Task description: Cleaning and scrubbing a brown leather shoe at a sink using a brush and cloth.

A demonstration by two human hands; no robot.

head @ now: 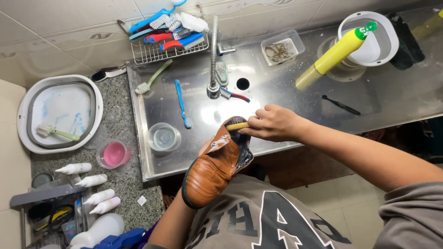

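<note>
Counts at the steel sink

One tan leather slip-on shoe (pixel 213 171); four small white squeeze bottles (pixel 92 180) on the speckled granite counter (pixel 124 180); two loose blue-handled brushes (pixel 182 102) on the steel; one clear plastic cup (pixel 164 137); one pink-filled round tub (pixel 113 153); one yellow bottle (pixel 333 55).

The left hand (pixel 205 146) is almost wholly hidden behind the brown shoe (pixel 214 168). The head of the yellow-handled brush (pixel 237 126) is concealed inside that shoe. Above the shoe, the contents of the clear tray (pixel 282 48) cannot be made out.
</note>
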